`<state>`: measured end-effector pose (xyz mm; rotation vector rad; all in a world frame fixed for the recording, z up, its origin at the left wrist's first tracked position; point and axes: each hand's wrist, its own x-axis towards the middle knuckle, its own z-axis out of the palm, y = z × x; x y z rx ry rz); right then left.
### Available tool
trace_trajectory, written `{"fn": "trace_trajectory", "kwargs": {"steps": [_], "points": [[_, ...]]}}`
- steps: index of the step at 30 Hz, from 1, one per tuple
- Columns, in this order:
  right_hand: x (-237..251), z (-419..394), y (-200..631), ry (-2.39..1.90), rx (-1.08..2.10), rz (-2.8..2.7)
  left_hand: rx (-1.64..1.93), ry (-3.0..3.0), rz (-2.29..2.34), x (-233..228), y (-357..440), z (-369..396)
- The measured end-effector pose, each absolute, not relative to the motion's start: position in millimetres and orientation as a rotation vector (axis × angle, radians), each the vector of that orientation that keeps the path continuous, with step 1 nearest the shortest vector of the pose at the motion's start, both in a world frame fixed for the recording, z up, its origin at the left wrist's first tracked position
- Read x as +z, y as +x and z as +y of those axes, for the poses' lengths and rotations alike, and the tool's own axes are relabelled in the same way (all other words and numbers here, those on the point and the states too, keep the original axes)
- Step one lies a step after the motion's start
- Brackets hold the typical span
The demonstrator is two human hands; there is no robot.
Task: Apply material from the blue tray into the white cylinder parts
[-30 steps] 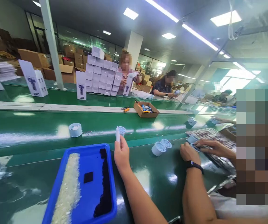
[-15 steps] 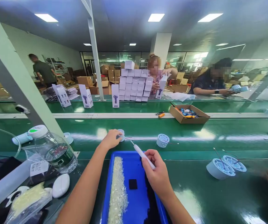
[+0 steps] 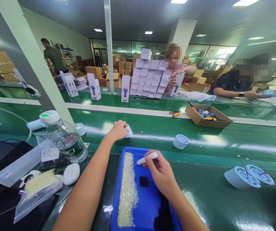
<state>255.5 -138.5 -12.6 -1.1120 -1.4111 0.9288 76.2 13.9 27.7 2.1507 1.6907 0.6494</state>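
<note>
Right hand (image 3: 160, 170), fingers pinching a white pen-like tool (image 3: 147, 158), its tip just above a strip of pale beads (image 3: 127, 189) in a blue tray (image 3: 150, 205). Left hand (image 3: 117, 130), fingers closed around a small round part (image 3: 128, 131), probably a cap, on the green belt (image 3: 152, 130). Risk: a tilted tip could scatter beads over the tray rim. The green bench (image 3: 212, 195) carries a bottle (image 3: 64, 138) and two round parts (image 3: 247, 175); other people work behind stacked white boxes (image 3: 149, 77).

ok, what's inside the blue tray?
Inside the blue tray: a strip of small whitish pieces, one black square, and a dark pile partly covered by the right hand, which holds a white pen-like tool.
</note>
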Motion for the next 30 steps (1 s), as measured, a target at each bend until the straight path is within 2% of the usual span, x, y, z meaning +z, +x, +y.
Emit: {"fn": "trace_trajectory", "kwargs": {"steps": [8, 14, 21, 30], "points": [[-11.4, -140.4, 256.0, -1.158, 0.880, -1.511, 0.909, 1.985, 1.586, 62.1, 62.6, 1.1], [-6.5, -137.1, 266.4, -1.279, 0.462, -1.507, 1.094, 1.483, 1.312, 74.5, 69.8, -8.6], [-9.9, -132.8, 271.4, -1.306, 0.488, -1.481, 1.250, 1.119, 1.135, 81.8, 73.5, -10.2], [-10.9, -132.3, 268.7, -1.265, 0.668, -1.604, 1.282, 1.003, 1.150, 77.3, 75.2, -5.7]]}}
